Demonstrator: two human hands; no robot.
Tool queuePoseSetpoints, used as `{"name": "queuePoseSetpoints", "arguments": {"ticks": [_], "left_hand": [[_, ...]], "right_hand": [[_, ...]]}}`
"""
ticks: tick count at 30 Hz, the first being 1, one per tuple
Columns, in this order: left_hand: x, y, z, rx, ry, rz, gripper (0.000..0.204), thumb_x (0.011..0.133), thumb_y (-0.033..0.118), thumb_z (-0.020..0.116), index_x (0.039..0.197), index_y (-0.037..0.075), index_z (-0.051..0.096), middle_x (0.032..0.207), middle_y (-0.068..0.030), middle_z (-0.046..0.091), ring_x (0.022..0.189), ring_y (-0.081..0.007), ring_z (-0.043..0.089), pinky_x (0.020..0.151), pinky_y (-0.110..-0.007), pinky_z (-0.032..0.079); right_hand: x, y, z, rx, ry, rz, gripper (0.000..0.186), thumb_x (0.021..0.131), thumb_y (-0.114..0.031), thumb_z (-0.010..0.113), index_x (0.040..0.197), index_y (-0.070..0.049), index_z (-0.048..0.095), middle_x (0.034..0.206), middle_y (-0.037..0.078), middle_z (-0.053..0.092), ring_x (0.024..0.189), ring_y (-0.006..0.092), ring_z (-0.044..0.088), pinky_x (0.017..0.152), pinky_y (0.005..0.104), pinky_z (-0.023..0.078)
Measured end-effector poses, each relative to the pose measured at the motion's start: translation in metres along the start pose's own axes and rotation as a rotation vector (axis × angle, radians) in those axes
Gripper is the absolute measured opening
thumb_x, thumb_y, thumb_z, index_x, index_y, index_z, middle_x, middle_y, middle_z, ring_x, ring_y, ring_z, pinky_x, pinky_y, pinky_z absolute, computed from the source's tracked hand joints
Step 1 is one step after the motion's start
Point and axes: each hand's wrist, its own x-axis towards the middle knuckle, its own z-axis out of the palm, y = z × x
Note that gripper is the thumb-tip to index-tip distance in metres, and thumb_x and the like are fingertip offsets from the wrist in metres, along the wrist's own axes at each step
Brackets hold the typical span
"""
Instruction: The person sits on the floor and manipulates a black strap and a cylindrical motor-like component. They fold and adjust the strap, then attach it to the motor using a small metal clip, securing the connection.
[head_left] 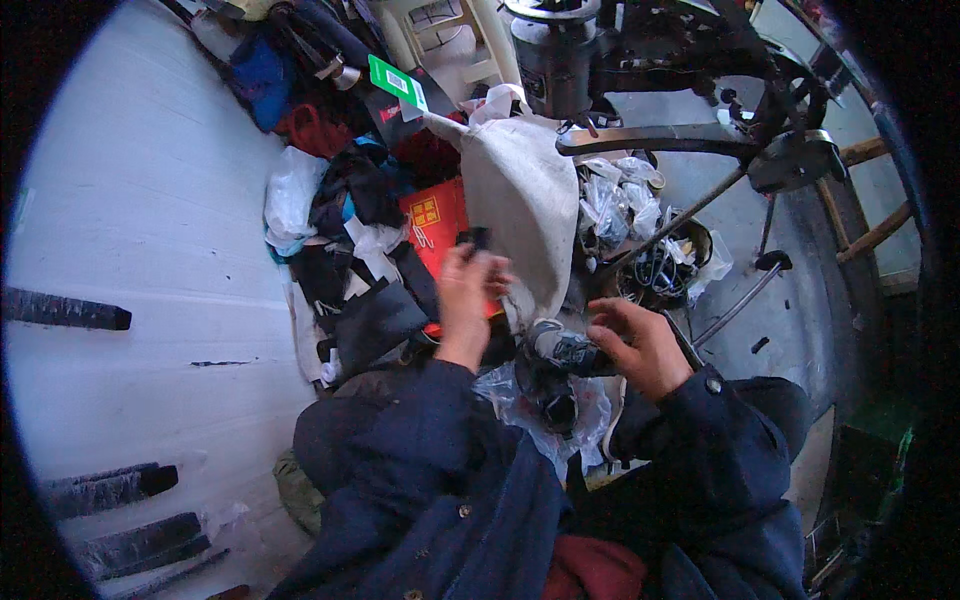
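My left hand (468,296) is raised in front of me, its fingers closed around a small dark object (478,239) that pokes out above them. My right hand (638,345) rests lower and to the right, gripping a grey and black shoe (560,350) that lies on my lap. A crumpled clear plastic bag (570,420) lies under the shoe. Dark blue jacket sleeves cover both forearms. Just behind my left hand hangs a beige cloth sack (525,190).
A heavy black sewing machine (640,70) with a metal arm stands at the back. A heap of dark cloth, plastic bags and a red box (435,220) lies to the left. Coiled cords (655,270) sit to the right. A white wall (130,250) fills the left.
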Motion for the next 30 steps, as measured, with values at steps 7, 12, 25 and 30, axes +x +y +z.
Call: {"name": "queuePoseSetpoints", "arguments": {"ticks": [7, 12, 25, 30], "left_hand": [[-0.111, 0.004, 0.082, -0.178, -0.325, -0.292, 0.013, 0.102, 0.017, 0.06, 0.106, 0.004, 0.061, 0.091, -0.0076, 0.072, 0.076, -0.0155, 0.071, 0.072, -0.029, 0.059], [-0.126, 0.004, 0.072, -0.076, -0.299, -0.277, 0.015, 0.102, 0.017, 0.058, 0.107, 0.003, 0.062, 0.091, -0.0083, 0.072, 0.078, -0.0174, 0.073, 0.073, -0.03, 0.06], [-0.024, -0.033, 0.048, 0.473, -0.093, -0.112, 0.036, 0.094, 0.03, 0.07, 0.121, 0.011, 0.057, 0.105, -0.0046, 0.065, 0.087, -0.0152, 0.066, 0.056, -0.03, 0.053], [0.078, -0.038, 0.059, 0.899, 0.221, 0.092, 0.084, 0.076, 0.055, 0.08, 0.134, 0.002, 0.05, 0.126, -0.0178, 0.062, 0.111, -0.033, 0.063, 0.085, -0.046, 0.056]], "right_hand": [[-0.007, 0.003, -0.001, 0.401, -0.027, 0.106, 0.029, 0.098, -0.018, 0.066, 0.119, 0.002, 0.065, 0.098, 0.005, 0.071, 0.091, 0.0107, 0.065, 0.083, 0.0289, 0.053], [-0.019, -0.006, 0.003, 0.543, -0.003, 0.005, 0.023, 0.1, -0.016, 0.063, 0.113, 0.002, 0.068, 0.094, 0.003, 0.071, 0.087, 0.0106, 0.064, 0.082, 0.0277, 0.053], [-0.016, -0.021, -0.025, 0.89, 0.3, 0.105, 0.024, 0.105, -0.022, 0.051, 0.106, -0.001, 0.063, 0.083, 0.009, 0.068, 0.067, 0.0184, 0.064, 0.064, 0.0317, 0.052], [-0.025, -0.03, -0.022, 0.824, 0.19, 0.125, 0.026, 0.104, -0.024, 0.053, 0.108, 0.0, 0.063, 0.075, 0.006, 0.065, 0.065, 0.0156, 0.062, 0.064, 0.0293, 0.048]]}}
